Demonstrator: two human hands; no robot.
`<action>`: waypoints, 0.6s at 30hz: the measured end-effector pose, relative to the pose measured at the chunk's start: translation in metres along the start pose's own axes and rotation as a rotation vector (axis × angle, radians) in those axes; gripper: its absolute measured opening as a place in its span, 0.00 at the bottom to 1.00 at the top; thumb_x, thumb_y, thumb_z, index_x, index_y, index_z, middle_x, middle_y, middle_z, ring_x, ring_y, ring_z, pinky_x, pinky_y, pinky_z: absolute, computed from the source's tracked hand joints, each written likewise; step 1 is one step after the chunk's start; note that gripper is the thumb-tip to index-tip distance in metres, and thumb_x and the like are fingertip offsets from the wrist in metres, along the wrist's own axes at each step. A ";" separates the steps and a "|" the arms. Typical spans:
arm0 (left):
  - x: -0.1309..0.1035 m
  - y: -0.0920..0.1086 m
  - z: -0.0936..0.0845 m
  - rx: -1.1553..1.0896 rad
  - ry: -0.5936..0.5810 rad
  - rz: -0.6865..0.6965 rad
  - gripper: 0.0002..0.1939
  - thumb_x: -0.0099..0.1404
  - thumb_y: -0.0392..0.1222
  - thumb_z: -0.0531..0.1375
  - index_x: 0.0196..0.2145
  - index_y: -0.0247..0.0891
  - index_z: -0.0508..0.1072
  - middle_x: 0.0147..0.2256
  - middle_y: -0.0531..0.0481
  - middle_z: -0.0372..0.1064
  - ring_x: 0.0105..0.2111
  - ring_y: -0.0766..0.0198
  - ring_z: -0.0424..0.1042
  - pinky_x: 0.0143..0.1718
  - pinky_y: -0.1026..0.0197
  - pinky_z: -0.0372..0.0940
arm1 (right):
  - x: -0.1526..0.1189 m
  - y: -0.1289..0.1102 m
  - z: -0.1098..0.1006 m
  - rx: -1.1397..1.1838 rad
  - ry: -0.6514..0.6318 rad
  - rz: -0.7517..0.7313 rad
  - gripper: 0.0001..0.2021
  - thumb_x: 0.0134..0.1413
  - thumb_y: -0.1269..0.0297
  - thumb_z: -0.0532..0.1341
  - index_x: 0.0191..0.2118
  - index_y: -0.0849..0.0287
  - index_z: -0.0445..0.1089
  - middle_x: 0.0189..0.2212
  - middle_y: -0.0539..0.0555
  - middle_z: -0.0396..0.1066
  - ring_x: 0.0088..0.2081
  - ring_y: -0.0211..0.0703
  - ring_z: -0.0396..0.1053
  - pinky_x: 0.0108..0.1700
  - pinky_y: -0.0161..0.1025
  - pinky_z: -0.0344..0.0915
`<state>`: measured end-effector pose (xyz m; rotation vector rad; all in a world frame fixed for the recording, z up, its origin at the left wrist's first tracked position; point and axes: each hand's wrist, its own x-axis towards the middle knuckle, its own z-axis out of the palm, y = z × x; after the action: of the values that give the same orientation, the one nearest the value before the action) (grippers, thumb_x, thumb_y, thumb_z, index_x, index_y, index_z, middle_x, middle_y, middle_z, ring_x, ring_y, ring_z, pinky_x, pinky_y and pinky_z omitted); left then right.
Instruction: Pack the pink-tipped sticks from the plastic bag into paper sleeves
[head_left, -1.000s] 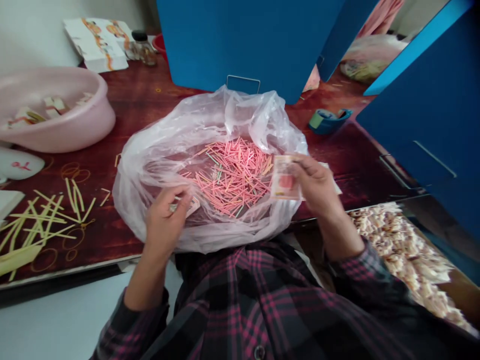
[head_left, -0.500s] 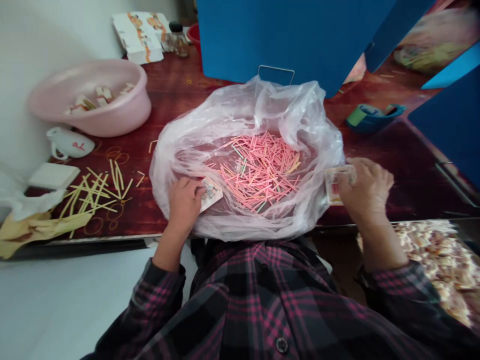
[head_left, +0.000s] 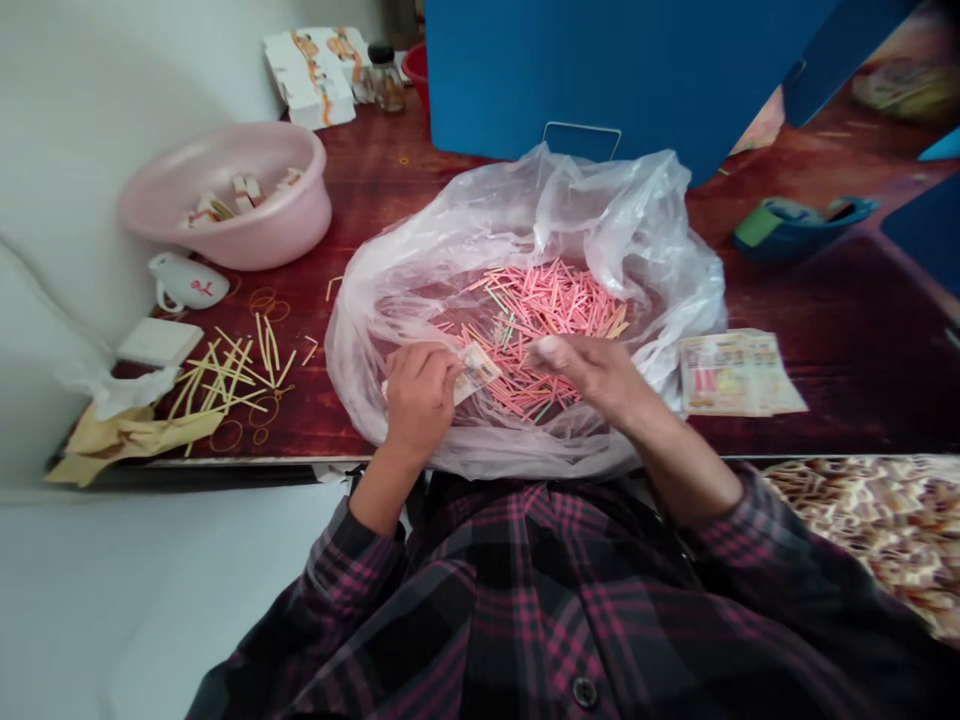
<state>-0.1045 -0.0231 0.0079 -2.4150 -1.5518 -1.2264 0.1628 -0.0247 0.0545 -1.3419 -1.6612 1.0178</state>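
Observation:
My left hand is closed on a small printed packet at the left part of a clear plastic bag. The bag lies spread open, with a heap of thin pink sticks and a few green and yellow ones inside. Over the right part of the heap is my right hand, its fingers stretched out and nothing seen in them. Flat printed packets lie on the table just right of the bag.
A pink basin holding small bundles stands at the back left, near a white cup. Loose yellow sticks and rubber bands lie at the left. Behind the bag rises a blue panel; a blue container sits at the right.
My right hand has left the printed packets at the right and moved left over the pink sticks. My left hand still holds its packet. The view has shifted a little.

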 end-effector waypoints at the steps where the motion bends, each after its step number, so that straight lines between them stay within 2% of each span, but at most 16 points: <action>1: 0.001 0.007 0.004 -0.012 -0.005 0.033 0.13 0.80 0.47 0.58 0.38 0.42 0.78 0.41 0.43 0.79 0.46 0.51 0.74 0.51 0.49 0.65 | 0.003 -0.003 0.012 0.046 -0.080 0.029 0.31 0.60 0.27 0.64 0.35 0.54 0.81 0.31 0.53 0.80 0.39 0.51 0.78 0.43 0.46 0.72; 3: 0.003 0.017 0.011 -0.057 -0.033 0.058 0.13 0.81 0.46 0.56 0.39 0.42 0.77 0.42 0.43 0.79 0.47 0.52 0.76 0.53 0.49 0.66 | 0.009 -0.004 0.030 0.138 -0.145 0.061 0.28 0.56 0.31 0.67 0.35 0.55 0.81 0.32 0.52 0.80 0.38 0.48 0.77 0.42 0.43 0.71; 5: 0.004 0.022 0.016 -0.138 -0.075 0.000 0.10 0.79 0.47 0.59 0.42 0.42 0.77 0.47 0.42 0.80 0.51 0.51 0.76 0.56 0.48 0.67 | 0.013 -0.001 0.042 0.216 -0.114 0.072 0.22 0.56 0.39 0.68 0.34 0.56 0.79 0.32 0.51 0.79 0.36 0.45 0.74 0.43 0.42 0.70; 6: 0.003 0.022 0.016 -0.198 -0.100 -0.068 0.08 0.77 0.47 0.62 0.44 0.42 0.76 0.50 0.42 0.80 0.53 0.50 0.76 0.57 0.48 0.68 | 0.014 0.002 0.046 0.246 -0.083 0.075 0.19 0.56 0.43 0.68 0.34 0.56 0.78 0.32 0.51 0.78 0.36 0.44 0.73 0.43 0.41 0.69; 8: 0.003 0.021 0.015 -0.368 -0.153 -0.257 0.13 0.71 0.47 0.67 0.50 0.42 0.75 0.50 0.44 0.79 0.52 0.52 0.77 0.55 0.50 0.71 | 0.014 0.007 0.050 0.288 -0.034 0.084 0.16 0.55 0.46 0.67 0.34 0.56 0.77 0.31 0.50 0.76 0.35 0.42 0.71 0.42 0.41 0.69; 11: 0.005 0.018 0.008 -0.659 -0.254 -0.490 0.19 0.67 0.45 0.67 0.54 0.42 0.72 0.38 0.52 0.77 0.39 0.58 0.78 0.43 0.58 0.72 | 0.012 0.012 0.053 0.375 -0.027 0.080 0.17 0.54 0.47 0.68 0.41 0.54 0.77 0.35 0.51 0.78 0.38 0.43 0.72 0.44 0.41 0.70; 14: 0.010 0.019 0.001 -0.793 -0.333 -0.523 0.17 0.64 0.45 0.68 0.49 0.42 0.74 0.32 0.55 0.75 0.32 0.62 0.75 0.37 0.61 0.70 | 0.010 0.011 0.052 0.418 -0.086 0.050 0.19 0.52 0.48 0.70 0.44 0.54 0.76 0.37 0.51 0.79 0.39 0.43 0.73 0.45 0.41 0.70; 16: 0.012 0.022 -0.002 -0.809 -0.351 -0.517 0.13 0.64 0.46 0.68 0.45 0.42 0.76 0.32 0.54 0.76 0.31 0.62 0.75 0.36 0.61 0.69 | 0.008 0.010 0.051 0.355 -0.106 0.056 0.16 0.54 0.47 0.69 0.38 0.55 0.75 0.32 0.49 0.75 0.35 0.41 0.69 0.39 0.39 0.66; 18: 0.013 0.026 -0.004 -0.800 -0.364 -0.531 0.10 0.66 0.48 0.65 0.42 0.42 0.77 0.32 0.53 0.77 0.29 0.63 0.73 0.32 0.62 0.67 | 0.006 0.009 0.050 0.258 -0.088 0.053 0.18 0.57 0.45 0.67 0.30 0.55 0.70 0.26 0.47 0.68 0.30 0.38 0.63 0.34 0.37 0.61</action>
<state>-0.0841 -0.0276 0.0287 -2.9050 -2.2547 -1.8771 0.1195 -0.0232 0.0270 -1.1905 -1.5040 1.2910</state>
